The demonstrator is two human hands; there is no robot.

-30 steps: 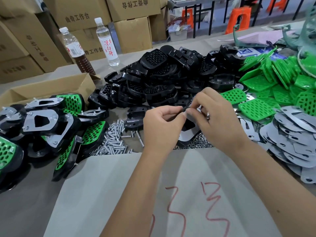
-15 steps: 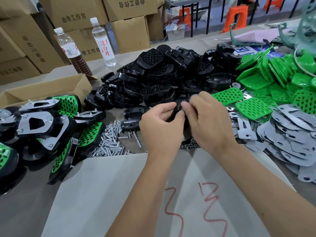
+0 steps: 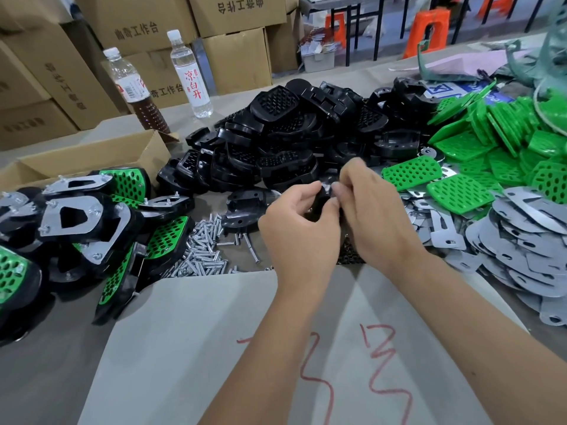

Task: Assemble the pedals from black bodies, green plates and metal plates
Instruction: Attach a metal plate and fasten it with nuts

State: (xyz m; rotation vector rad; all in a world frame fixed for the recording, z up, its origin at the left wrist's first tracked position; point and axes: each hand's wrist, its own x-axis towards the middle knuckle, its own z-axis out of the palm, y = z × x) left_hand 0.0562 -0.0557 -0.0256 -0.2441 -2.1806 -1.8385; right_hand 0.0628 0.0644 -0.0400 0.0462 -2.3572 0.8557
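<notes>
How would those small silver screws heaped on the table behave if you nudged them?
The small silver screws would probably roll and scatter: they look like smooth round shanks lying loose, some already strayed from the heap. Each seems light, and likely slippery to pinch singly.

A black body (image 3: 320, 199), mostly hidden, sits gripped between both hands at mid-table. Behind it rises a heap of black bodies (image 3: 294, 139) with gridded faces. Green plates (image 3: 491, 148), perforated, lie piled at right, some on edge. Flat grey metal plates (image 3: 521, 240) overlap at near right. Finished pedals (image 3: 76, 222), black with green and metal faces, are stacked at left.
</notes>
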